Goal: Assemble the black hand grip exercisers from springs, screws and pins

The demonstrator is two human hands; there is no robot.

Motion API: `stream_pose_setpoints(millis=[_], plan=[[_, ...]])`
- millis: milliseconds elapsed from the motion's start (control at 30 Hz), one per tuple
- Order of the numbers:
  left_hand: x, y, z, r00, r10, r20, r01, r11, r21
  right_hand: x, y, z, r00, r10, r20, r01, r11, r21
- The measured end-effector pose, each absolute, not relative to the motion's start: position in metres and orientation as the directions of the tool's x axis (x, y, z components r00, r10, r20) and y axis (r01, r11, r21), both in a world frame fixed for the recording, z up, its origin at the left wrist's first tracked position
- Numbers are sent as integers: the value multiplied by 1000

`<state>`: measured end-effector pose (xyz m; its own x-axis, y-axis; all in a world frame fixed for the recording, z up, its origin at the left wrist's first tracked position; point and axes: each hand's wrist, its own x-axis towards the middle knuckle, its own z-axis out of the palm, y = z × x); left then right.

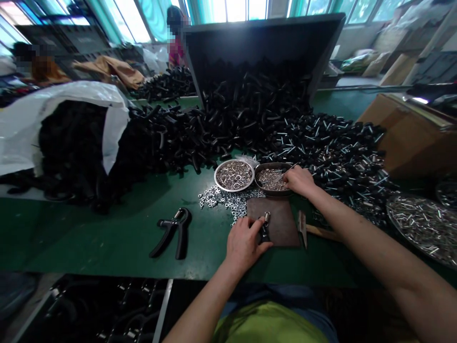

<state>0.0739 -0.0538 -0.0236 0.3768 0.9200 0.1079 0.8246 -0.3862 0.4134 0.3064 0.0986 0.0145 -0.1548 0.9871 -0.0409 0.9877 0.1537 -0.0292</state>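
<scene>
My left hand (245, 242) is closed around a black hand gripper part with a metal spring (267, 217), over the edge of a brown square plate (282, 224) on the green table. The rest of that part is mostly hidden by my fingers. At the rim of a dark oval dish (273, 193) of small metal pieces, my right hand (300, 181) has its fingertips pinched together. What they hold, if anything, is too small to make out. Beside that dish stands a round metal bowl (216, 178) with rings and small pins. Loose nuts (237, 205) lie in front of the bowls.
An assembled hand gripper (183, 238) lies left. A hammer (303, 228) rests right of the plate. Black handles (221, 124) pile across the back, with bolt-fitted ones (342, 157) at right. A cardboard box (410, 133) and a tray of pins (428, 228) stand far right.
</scene>
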Motion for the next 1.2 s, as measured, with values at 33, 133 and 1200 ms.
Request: stream_pose_setpoints(millis=[33, 133, 1200], plan=[[74, -54, -24, 378, 920, 107, 825, -387, 413, 307, 102, 12, -150, 987, -53, 989, 149, -23], [74, -54, -22, 376, 921, 103, 821, -383, 423, 308, 102, 8, -140, 988, -66, 990, 139, -27], [78, -53, 10, 450, 726, -520, -679, 656, 328, 241, -25, 20, -239, 924, 299, 453, 378, -807]])
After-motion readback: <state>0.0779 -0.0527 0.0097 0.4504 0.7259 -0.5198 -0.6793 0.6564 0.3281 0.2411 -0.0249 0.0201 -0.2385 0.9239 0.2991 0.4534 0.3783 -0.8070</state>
